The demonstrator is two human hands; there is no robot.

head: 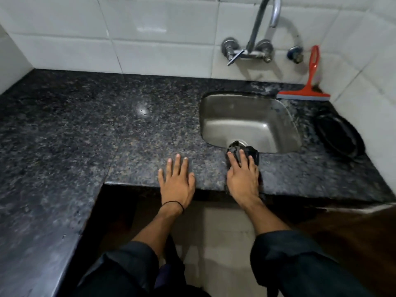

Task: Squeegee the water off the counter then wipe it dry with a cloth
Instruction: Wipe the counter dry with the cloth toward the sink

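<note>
The counter [90, 129] is running as a dark speckled granite L from the left wall across to the right corner, and no standing water is discernible on it at this resolution. The left hand [176, 181] is lying open and flat on the front edge of the counter, fingers spread and pointing away from the person, gripping nothing. Just to its right, the right hand [241, 174] is pressing palm-down, fingers extended, onto the cloth [252, 155], a dark crumpled wad lying on the narrow strip of counter between the front edge and the sink [250, 123]. The far end of the cloth is reaching the near rim of the sink, beside the drain. The cloth is lying directly beneath the right hand, its long axis running front to back, roughly in line with the right forearm; the right hand is therefore the nearer one for wiping. The squeegee [308, 86] is standing in the far right corner behind the sink, well apart from both hands, its blade lying along the counter left to right and its red handle leaning up against the tiled wall. Judged from this layout, squeegeeing appears finished and drying is in progress. The unwiped area extends mainly to the left.
</note>
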